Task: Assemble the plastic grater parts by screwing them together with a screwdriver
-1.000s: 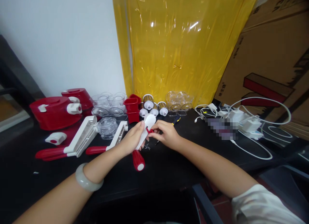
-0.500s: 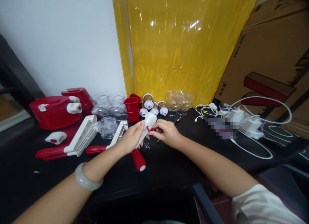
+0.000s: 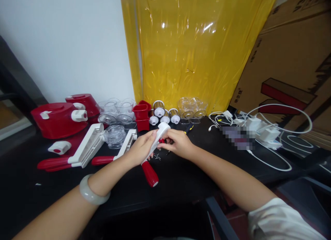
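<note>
My left hand [image 3: 141, 148] is closed around the white arm of a crank handle [image 3: 162, 128], whose red grip [image 3: 150, 174] points down toward the front of the table. Against the underside of the white end, my right hand [image 3: 179, 141] pinches a small red part [image 3: 161, 140]. Its fingers partly hide that part, so I cannot tell how it is seated. Several small screws [image 3: 157, 157] lie on the black tabletop just below the hands. Left of my left hand rests a white piece with a red handle [image 3: 126, 143].
Red housings [image 3: 55, 121] and another white-and-red handle piece [image 3: 85, 147] stand at left. Behind are clear plastic parts [image 3: 116, 110], red hoppers [image 3: 141, 117] and grater drums [image 3: 159, 109]. A yellow-black tool [image 3: 189, 128] lies beyond my right hand; white cables and chargers [image 3: 269, 133] spread at right.
The crank handle has turned in my left hand, its white end tipping right and the red grip shifting slightly right and down. My right fingers have moved around the small red part.
</note>
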The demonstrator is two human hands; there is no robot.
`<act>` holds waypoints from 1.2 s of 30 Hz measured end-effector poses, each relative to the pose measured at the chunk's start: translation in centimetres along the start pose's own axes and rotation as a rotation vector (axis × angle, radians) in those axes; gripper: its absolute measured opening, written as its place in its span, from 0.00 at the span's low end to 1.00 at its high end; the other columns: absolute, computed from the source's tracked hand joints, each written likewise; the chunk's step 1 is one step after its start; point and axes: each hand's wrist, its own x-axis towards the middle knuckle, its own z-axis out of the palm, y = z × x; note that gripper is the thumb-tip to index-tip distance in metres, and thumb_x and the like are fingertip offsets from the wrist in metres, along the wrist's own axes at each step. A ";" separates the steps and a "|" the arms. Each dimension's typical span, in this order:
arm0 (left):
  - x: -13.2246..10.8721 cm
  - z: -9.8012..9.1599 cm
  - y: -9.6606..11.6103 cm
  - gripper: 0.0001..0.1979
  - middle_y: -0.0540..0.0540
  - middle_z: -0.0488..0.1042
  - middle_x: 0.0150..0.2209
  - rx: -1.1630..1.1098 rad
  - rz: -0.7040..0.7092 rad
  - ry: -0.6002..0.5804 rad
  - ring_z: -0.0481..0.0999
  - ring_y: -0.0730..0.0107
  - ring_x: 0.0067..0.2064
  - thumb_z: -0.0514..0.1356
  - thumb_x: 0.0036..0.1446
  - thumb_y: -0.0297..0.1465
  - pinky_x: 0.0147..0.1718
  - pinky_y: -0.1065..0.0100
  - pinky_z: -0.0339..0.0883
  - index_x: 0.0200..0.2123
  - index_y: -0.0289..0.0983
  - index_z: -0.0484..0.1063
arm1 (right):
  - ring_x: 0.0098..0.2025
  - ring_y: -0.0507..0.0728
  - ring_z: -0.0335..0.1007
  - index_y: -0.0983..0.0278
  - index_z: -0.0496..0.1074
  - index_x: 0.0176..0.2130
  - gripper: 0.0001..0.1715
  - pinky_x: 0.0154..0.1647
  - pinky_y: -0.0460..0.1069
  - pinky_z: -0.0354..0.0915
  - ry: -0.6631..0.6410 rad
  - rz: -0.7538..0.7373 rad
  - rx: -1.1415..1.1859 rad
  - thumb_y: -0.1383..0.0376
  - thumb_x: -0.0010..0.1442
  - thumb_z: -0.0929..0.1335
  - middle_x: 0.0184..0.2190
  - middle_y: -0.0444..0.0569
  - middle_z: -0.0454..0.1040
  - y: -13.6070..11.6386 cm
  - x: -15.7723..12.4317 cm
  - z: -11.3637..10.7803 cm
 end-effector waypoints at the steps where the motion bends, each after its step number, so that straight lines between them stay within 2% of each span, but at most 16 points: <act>1: 0.0 0.0 0.1 0.36 0.50 0.70 0.19 0.009 0.001 -0.004 0.68 0.66 0.16 0.48 0.58 0.59 0.14 0.68 0.62 0.52 0.36 0.71 | 0.25 0.50 0.61 0.62 0.70 0.32 0.19 0.27 0.45 0.59 -0.002 -0.002 -0.001 0.49 0.60 0.69 0.24 0.43 0.67 0.0 0.0 0.0; 12: -0.2 0.0 0.1 0.32 0.52 0.68 0.21 0.070 0.006 -0.054 0.67 0.73 0.17 0.46 0.64 0.53 0.15 0.73 0.62 0.54 0.34 0.67 | 0.24 0.49 0.60 0.63 0.70 0.31 0.21 0.26 0.44 0.57 0.017 -0.024 -0.050 0.48 0.59 0.69 0.22 0.42 0.66 -0.1 0.1 -0.1; 20: 0.1 0.1 -0.2 0.28 0.48 0.73 0.29 0.046 -0.011 -0.073 0.68 0.74 0.19 0.51 0.63 0.49 0.15 0.73 0.64 0.58 0.36 0.64 | 0.24 0.48 0.61 0.63 0.70 0.31 0.20 0.27 0.44 0.57 0.025 -0.002 -0.071 0.49 0.59 0.69 0.23 0.42 0.67 -0.1 0.0 -0.2; 26: 0.0 -0.1 -0.2 0.29 0.49 0.73 0.30 0.060 -0.013 -0.091 0.69 0.74 0.20 0.55 0.61 0.47 0.17 0.72 0.65 0.59 0.35 0.63 | 0.24 0.49 0.59 0.63 0.68 0.29 0.19 0.27 0.45 0.56 0.035 -0.017 -0.093 0.50 0.61 0.68 0.22 0.42 0.66 -0.1 0.1 -0.2; 36: 0.1 -0.3 -0.3 0.24 0.49 0.74 0.30 0.051 0.008 -0.115 0.70 0.74 0.21 0.56 0.62 0.40 0.19 0.72 0.65 0.58 0.36 0.64 | 0.24 0.48 0.60 0.63 0.69 0.30 0.17 0.27 0.44 0.56 0.035 -0.012 -0.105 0.52 0.60 0.69 0.23 0.42 0.68 -0.1 0.0 -0.2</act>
